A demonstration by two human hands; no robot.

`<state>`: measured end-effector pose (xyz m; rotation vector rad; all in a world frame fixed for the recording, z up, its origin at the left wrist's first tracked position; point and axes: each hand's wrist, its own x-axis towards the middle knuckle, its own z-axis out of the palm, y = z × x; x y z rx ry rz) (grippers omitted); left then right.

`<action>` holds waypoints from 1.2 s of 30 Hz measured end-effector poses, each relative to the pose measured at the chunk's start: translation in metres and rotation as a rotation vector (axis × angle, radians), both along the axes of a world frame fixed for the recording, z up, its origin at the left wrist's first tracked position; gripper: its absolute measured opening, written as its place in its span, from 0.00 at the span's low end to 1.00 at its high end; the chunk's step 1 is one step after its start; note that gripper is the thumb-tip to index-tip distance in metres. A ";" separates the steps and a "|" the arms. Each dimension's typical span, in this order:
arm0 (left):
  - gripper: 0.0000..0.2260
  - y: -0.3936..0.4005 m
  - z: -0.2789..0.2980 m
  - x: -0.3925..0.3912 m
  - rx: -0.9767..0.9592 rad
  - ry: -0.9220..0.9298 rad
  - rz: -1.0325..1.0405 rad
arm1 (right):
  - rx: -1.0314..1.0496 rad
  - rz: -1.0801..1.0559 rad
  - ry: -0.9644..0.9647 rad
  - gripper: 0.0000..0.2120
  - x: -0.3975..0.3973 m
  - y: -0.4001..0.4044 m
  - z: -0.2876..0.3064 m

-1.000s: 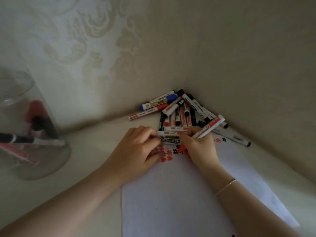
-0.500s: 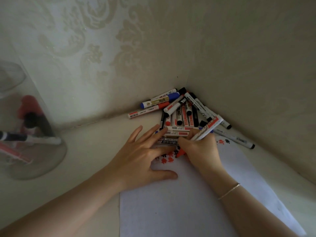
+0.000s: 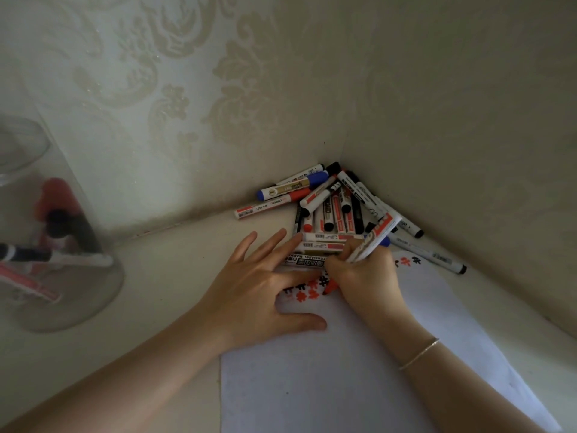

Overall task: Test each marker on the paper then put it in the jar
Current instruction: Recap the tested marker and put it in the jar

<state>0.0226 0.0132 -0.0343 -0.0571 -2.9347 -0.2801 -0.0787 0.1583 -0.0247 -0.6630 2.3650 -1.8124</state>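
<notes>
Testing is the step in hand, seen from the head view. The right hand [image 3: 367, 281] grips a red marker [image 3: 370, 242] like a pen, its red tip [image 3: 330, 288] down on the paper [image 3: 359, 385] beside a row of red marks [image 3: 307, 290]. The left hand [image 3: 254, 296] lies flat with fingers spread, pressing the sheet's top left part; its fingertips reach the marker pile [image 3: 337, 207] in the corner. To do this well, I judge, keep that flat hand firm so the sheet does not slide, make a short stroke on bare paper clear of the pile, then cap before lifting away. The jar [image 3: 46, 232] stands well apart at far left, several markers already inside.
</notes>
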 end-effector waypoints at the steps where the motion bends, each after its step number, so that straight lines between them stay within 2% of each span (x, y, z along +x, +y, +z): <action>1: 0.33 0.000 0.000 0.000 -0.009 -0.005 0.003 | -0.001 -0.009 0.013 0.22 0.001 0.000 -0.001; 6: 0.33 0.000 0.001 0.000 -0.027 -0.017 0.010 | -0.014 -0.034 0.003 0.22 -0.002 0.001 0.000; 10: 0.33 0.001 0.001 0.000 -0.003 -0.011 0.006 | -0.012 -0.031 0.010 0.16 -0.003 0.001 0.000; 16: 0.34 0.001 0.002 0.000 -0.001 -0.023 0.012 | 0.066 0.003 -0.020 0.22 -0.002 0.001 0.001; 21: 0.33 0.001 0.002 -0.001 -0.008 -0.020 0.013 | -0.015 -0.045 -0.011 0.15 -0.004 0.001 -0.002; 26: 0.34 0.001 0.001 0.001 0.002 -0.008 0.016 | 0.025 -0.006 -0.001 0.24 -0.001 0.000 -0.002; 30: 0.33 0.000 0.000 0.000 0.015 0.000 0.003 | 0.027 -0.010 -0.009 0.23 -0.001 0.000 0.000; 36: 0.31 -0.002 -0.004 0.000 0.063 0.014 -0.052 | -0.183 -0.094 -0.140 0.12 -0.004 0.005 0.005</action>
